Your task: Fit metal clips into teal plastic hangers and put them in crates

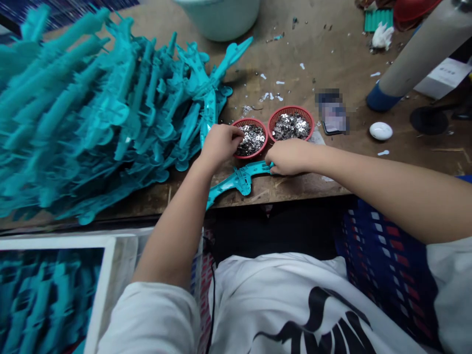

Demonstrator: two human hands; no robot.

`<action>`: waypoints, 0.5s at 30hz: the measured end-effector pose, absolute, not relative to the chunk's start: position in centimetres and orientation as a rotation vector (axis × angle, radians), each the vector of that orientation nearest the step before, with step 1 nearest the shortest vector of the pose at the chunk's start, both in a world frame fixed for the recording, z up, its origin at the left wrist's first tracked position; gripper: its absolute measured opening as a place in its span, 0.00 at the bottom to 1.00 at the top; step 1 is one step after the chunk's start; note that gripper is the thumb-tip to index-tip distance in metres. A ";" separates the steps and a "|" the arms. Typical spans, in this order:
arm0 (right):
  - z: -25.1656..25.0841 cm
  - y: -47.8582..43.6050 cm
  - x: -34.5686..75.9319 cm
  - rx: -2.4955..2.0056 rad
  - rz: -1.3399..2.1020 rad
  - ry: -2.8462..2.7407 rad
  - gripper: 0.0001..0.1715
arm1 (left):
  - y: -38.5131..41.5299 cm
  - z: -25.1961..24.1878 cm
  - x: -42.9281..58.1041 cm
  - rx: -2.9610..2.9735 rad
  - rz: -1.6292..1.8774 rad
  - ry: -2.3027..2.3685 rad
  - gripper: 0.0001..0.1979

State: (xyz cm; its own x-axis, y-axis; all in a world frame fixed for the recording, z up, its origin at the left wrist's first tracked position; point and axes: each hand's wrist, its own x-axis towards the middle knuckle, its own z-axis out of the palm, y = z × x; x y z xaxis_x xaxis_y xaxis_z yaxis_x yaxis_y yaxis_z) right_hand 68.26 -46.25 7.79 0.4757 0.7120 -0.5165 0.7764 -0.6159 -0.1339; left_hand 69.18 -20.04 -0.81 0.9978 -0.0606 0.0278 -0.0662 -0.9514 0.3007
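A left hand (223, 142) is holding its fingers narrowly bunched over the rim of a round red plastic basket (251, 121), though whether it is pinching anything cannot be told; a right hand (291, 156) is gripping one end of a long, curved, teal plastic part (241, 182). Around them, a scuffed brown wooden table (332, 64) is bearing a great heap of jagged teal plastic mouldings (92, 98), with a round pale-green plastic tub (221, 17) standing beyond. A second round red plastic basket (291, 109) is sitting beside the first, both holding small, flat, silvery metal pieces (254, 140). The close quarters are posing a likely risk: a knock from either hand could be tipping a shallow basket and scattering pieces, while a slackening right-hand grip could be letting the part slide over the table's near edge. The part is lying along that edge, on the person's side of the baskets, its right end in the right hand, its other end running below the left hand toward the left forearm (177, 221).
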 end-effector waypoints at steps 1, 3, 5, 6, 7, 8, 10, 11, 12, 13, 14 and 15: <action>7.9 -46.3 68.2 2.596 -0.829 1.311 0.19 | -20.0 -0.7 69.2 2.812 0.039 -0.098 0.20; 8.1 -46.3 68.1 2.598 -0.834 1.299 0.19 | -20.3 -0.6 69.3 2.837 0.050 -0.092 0.20; 8.3 -46.3 68.0 2.589 -0.841 1.301 0.19 | -20.7 -0.9 69.6 2.932 0.021 -0.081 0.19; 8.3 -46.3 68.0 2.582 -0.841 1.310 0.20 | -21.0 -1.1 69.8 2.982 -0.008 -0.083 0.19; 8.2 -46.3 68.0 2.575 -0.836 1.322 0.20 | -21.3 -1.3 70.0 3.023 -0.039 -0.090 0.18; 8.2 -46.3 68.1 2.570 -0.828 1.334 0.21 | -21.6 -1.5 70.2 3.050 -0.062 -0.099 0.18; 8.0 -46.3 68.3 2.559 -0.812 1.365 0.21 | -21.8 -2.0 70.5 3.068 -0.079 -0.107 0.18; 7.9 -46.3 68.3 2.552 -0.806 1.383 0.21 | -21.8 -2.1 70.6 3.068 -0.077 -0.101 0.18; 7.8 -46.3 68.4 2.543 -0.808 1.396 0.21 | -21.8 -2.3 70.7 3.067 -0.074 -0.091 0.18; 7.8 -46.3 68.4 2.536 -0.811 1.404 0.21 | -21.7 -2.4 70.8 3.066 -0.076 -0.082 0.18; 7.8 -46.3 68.4 2.531 -0.812 1.413 0.21 | -21.5 -2.5 70.8 3.063 -0.081 -0.083 0.18; 7.8 -46.2 68.4 2.529 -0.812 1.422 0.21 | -21.3 -2.6 70.9 3.058 -0.086 -0.095 0.18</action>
